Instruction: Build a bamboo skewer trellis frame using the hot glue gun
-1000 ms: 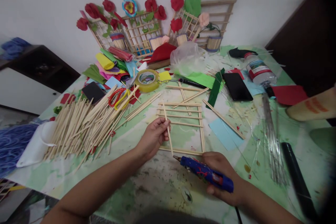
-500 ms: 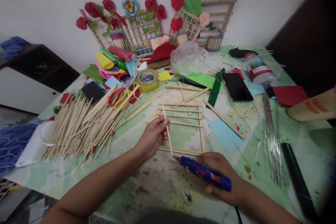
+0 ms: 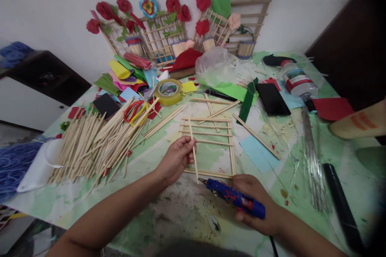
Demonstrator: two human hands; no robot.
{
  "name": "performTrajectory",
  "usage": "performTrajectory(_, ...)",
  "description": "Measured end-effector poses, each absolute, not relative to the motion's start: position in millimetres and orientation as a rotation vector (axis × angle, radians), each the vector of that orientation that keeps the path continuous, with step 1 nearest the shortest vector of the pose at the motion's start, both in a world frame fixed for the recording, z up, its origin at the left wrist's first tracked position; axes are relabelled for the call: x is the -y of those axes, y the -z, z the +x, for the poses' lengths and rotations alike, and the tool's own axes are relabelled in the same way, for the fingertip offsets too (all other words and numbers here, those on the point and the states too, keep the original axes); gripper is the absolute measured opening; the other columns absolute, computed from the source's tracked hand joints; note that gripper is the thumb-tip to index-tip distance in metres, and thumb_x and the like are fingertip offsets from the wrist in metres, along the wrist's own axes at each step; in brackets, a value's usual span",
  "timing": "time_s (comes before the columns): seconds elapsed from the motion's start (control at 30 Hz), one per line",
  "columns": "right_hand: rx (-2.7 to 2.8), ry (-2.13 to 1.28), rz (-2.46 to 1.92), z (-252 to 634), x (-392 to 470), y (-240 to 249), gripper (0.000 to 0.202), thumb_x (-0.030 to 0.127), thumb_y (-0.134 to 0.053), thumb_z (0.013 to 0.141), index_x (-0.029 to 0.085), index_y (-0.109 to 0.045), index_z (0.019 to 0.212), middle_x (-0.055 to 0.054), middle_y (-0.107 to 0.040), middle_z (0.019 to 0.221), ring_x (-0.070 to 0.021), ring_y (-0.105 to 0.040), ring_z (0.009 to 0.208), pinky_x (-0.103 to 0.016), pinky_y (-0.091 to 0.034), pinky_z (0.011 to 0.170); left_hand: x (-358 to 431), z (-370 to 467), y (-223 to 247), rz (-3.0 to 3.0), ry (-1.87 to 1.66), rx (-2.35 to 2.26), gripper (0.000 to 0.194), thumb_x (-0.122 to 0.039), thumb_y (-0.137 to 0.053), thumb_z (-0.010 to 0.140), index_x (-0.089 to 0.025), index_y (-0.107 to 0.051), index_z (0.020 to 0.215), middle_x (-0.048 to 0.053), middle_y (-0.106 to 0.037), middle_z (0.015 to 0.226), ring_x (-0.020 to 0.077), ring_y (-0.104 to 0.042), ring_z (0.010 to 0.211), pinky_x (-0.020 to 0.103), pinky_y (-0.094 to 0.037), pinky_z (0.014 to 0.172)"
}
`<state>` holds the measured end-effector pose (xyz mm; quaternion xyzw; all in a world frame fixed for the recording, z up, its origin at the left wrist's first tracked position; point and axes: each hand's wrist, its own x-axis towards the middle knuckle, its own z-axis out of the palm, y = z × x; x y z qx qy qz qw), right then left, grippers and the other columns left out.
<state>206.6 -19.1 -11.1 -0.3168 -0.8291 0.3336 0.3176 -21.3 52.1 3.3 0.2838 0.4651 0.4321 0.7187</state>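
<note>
Between the thumb and fingers of my left hand (image 3: 180, 156) is a thin wooden stick (image 3: 193, 150), held nearly upright with its lower end toward me. My right hand (image 3: 256, 198) is wrapped round a blue glue gun (image 3: 235, 197), whose nozzle points left at the stick's lower end; whether they touch I cannot tell. Just beyond my hands lies a square frame of sticks (image 3: 232, 156) with several crossbars at its far side. My left hand and stick cover part of its left side.
A large pile of loose sticks (image 3: 81, 148) lies left, with scissors (image 3: 137, 113) on it. Behind are a tape roll (image 3: 169, 91), coloured paper and flowered stick trellises (image 3: 163, 40). To the right are a phone (image 3: 273, 99), a plastic bottle (image 3: 298, 79) and clear glue sticks (image 3: 312, 164).
My left hand has shifted slightly right and tilted the stick a little more upright, its lower end now slightly lower. The glue gun has barely moved.
</note>
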Motion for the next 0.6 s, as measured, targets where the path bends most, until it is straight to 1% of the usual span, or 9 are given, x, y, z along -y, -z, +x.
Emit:
performTrajectory(0.17, 2.156, -0.913, -0.827, 206.0, 19.0, 11.4, 0.049, 0.06, -0.032, 0.09, 0.02, -0.057, 0.079, -0.003, -0.052, 0.064, -0.0169, -0.051, 0.064, -0.03, -0.045, 0.065, -50.7, -20.1, -4.5, 0.625, -0.94, -1.026, 0.027, -0.032, -0.072, 0.074, -0.014, -0.057, 0.086, -0.003, -0.05, 0.066, 0.0026, -0.042, 0.049, 0.012, -0.037, 0.044)
performTrajectory(0.3, 2.144, -0.931, -0.833, 205.2, 19.3, 13.8, 0.049, 0.06, -0.033, 0.089, 0.02, -0.056, 0.076, -0.002, -0.051, 0.062, -0.0165, -0.05, 0.063, -0.03, -0.045, 0.064, -49.4, -18.8, -6.5, 0.616, -0.922, -1.023, 0.028, -0.033, -0.074, 0.072, -0.014, -0.057, 0.084, -0.004, -0.049, 0.064, 0.0027, -0.041, 0.049, 0.012, -0.036, 0.044)
performTrajectory(0.4, 2.134, -0.928, -0.84, 204.6, 19.3, 13.2, 0.048, 0.06, -0.034, 0.089, 0.02, -0.055, 0.074, -0.001, -0.05, 0.061, -0.0164, -0.049, 0.062, -0.03, -0.044, 0.062, -47.8, -17.6, -8.1, 0.606, -0.902, -1.026, 0.028, -0.033, -0.074, 0.072, -0.014, -0.057, 0.084, -0.004, -0.049, 0.063, 0.0028, -0.041, 0.048, 0.013, -0.036, 0.043)
performTrajectory(0.6, 2.08, -0.845, -0.835, 204.7, 19.1, 9.5, 0.042, 0.057, -0.037, 0.089, 0.022, -0.056, 0.076, -0.001, -0.05, 0.06, -0.0164, -0.049, 0.057, -0.029, -0.042, 0.058, -46.0, -15.9, -9.2, 0.588, -0.865, -1.044, 0.03, -0.033, -0.076, 0.07, -0.014, -0.058, 0.084, -0.004, -0.051, 0.064, 0.0029, -0.042, 0.049, 0.014, -0.036, 0.044)
